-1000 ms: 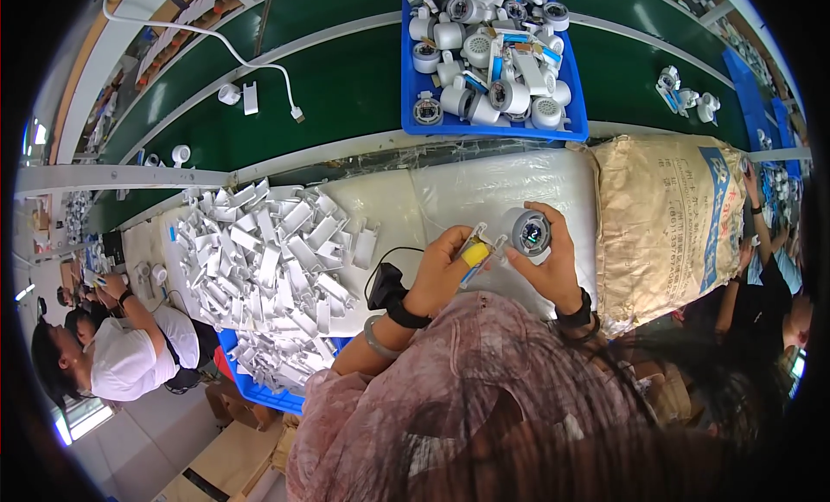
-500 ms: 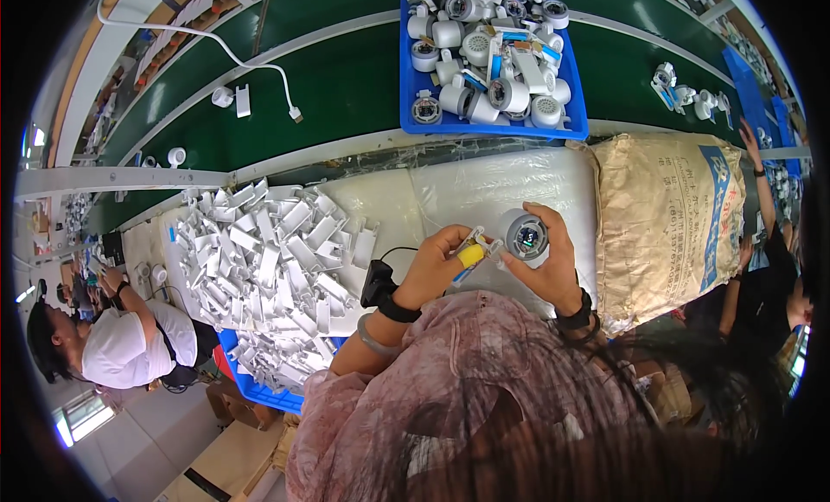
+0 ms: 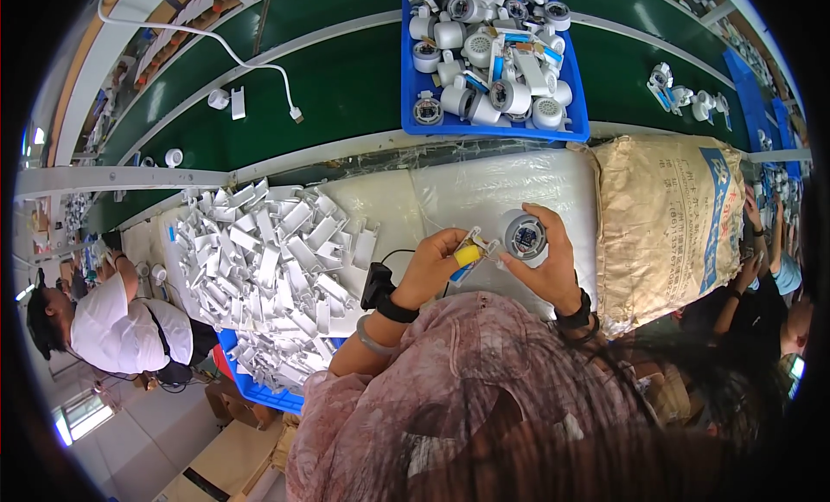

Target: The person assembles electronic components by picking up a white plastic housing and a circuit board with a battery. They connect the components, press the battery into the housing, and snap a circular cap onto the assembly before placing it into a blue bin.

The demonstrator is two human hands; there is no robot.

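Item, centre of frame: your right hand [image 3: 549, 264] cradles a round white housing [image 3: 523, 236], fingers curled around its rim and its open face turned up toward you, so the blue and dark parts inside stay in view. It sits just above the pale padded work surface [image 3: 484, 186], clear of everything else.

Item, just left of it: your left hand [image 3: 432, 264] is closed on a small white clip piece [image 3: 474, 243], pinched between thumb and fingers; one fingertip wears a yellow cot [image 3: 467, 256], likely for grip or protection. The piece touches or nearly touches the housing's edge; which, you cannot tell from here. A dark wristband and a small black device [image 3: 378, 286] sit at your left wrist.

Item, left of centre: a large heap of white plastic clips [image 3: 268, 268], spilling over a blue tray [image 3: 259, 394], close beside your left hand and so within easy reach.

Item, top centre: a blue bin [image 3: 493, 126] of similar round housings, resting on the green conveyor belt [image 3: 337, 78].

Item, upper left: a white cable [image 3: 233, 44] lying across the belt.

Item, right of centre: a tan woven sack [image 3: 666, 217] covering the bench end.

Item, lower left edge: another person in a white top [image 3: 112, 329], well apart from your hands.
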